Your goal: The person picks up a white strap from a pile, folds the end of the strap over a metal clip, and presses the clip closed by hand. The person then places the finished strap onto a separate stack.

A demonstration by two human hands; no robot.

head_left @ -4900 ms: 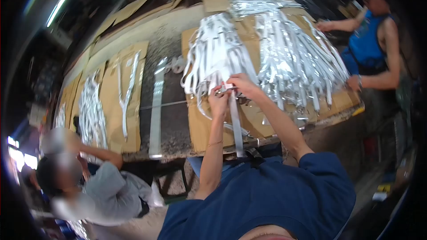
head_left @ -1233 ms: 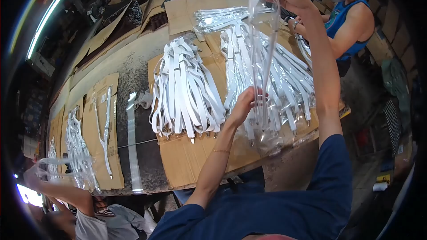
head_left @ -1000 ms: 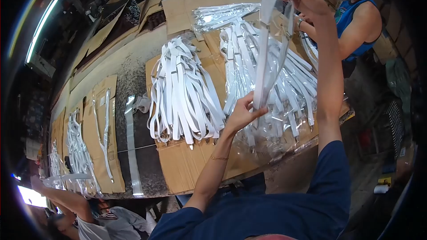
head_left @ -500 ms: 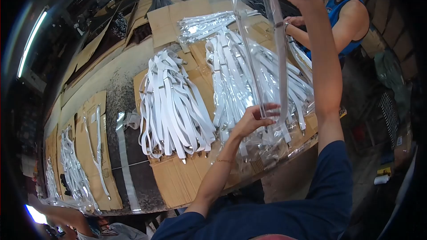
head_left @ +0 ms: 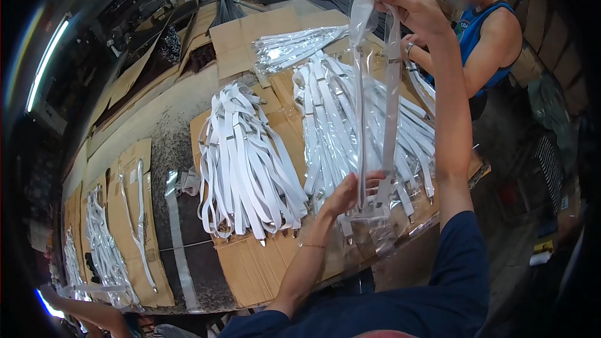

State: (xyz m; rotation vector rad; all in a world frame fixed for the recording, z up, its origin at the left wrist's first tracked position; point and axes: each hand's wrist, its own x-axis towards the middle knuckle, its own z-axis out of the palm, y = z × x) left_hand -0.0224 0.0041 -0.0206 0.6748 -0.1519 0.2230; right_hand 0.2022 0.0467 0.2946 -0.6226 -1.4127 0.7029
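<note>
My right hand (head_left: 421,9) is raised at the top right, its fingers closed round the upper end of white suspenders (head_left: 392,81). The straps hang down in a long clear plastic sleeve (head_left: 374,218). Lower down, my left hand (head_left: 350,194) has its thumb and fingers round the sleeve near the strap ends. Under and behind the hanging straps lies a pile of suspenders in shiny plastic (head_left: 322,103). To the left is a heap of loose white suspenders (head_left: 247,163) with metal clips.
Cardboard sheets (head_left: 244,269) cover parts of the dark table. At the back lies a flat stack of wrapped suspenders (head_left: 297,47). More suspenders (head_left: 103,238) are at the left. A co-worker in a blue top (head_left: 494,44) stands at the right; another person's arm (head_left: 94,310) shows lower left.
My right hand has turned and come slightly lower, and its grip at the top has bunched the plastic. My left hand has moved down a little and its fingers have closed in.
</note>
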